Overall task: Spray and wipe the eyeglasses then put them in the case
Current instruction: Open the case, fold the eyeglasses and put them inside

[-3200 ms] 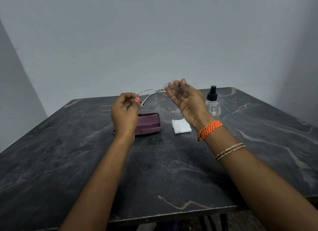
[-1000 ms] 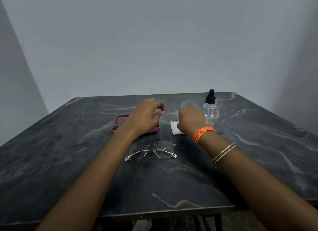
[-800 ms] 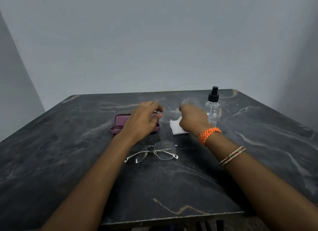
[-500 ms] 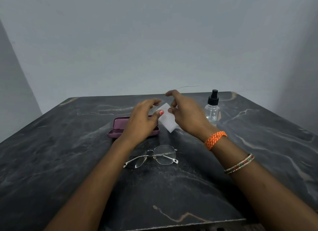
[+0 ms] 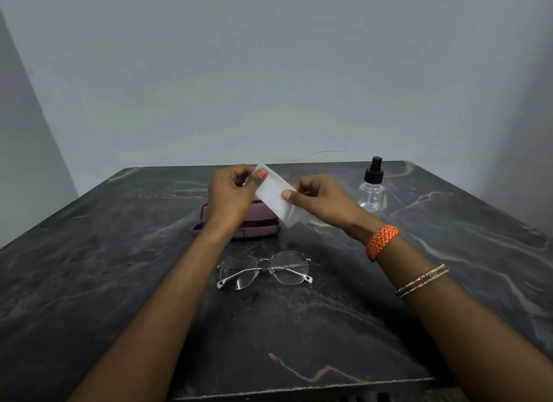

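Both hands, left hand [image 5: 232,193] and right hand [image 5: 321,201], pinch a white wipe [image 5: 273,193] above the purple case [image 5: 260,229]; folded eyeglasses [image 5: 264,270] lie nearer on the surface [image 5: 119,282].

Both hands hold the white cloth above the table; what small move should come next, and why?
Probably free the right hand and reach for the clear spray bottle with black nozzle: the left hand also pinches the white wiping cloth, and the thin metal-framed eyeglasses lie folded, untouched.

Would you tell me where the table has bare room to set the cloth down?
Free: the table's left side beyond the case, and the right side past the spray bottle. Crowded: the centre, around the eyeglasses.
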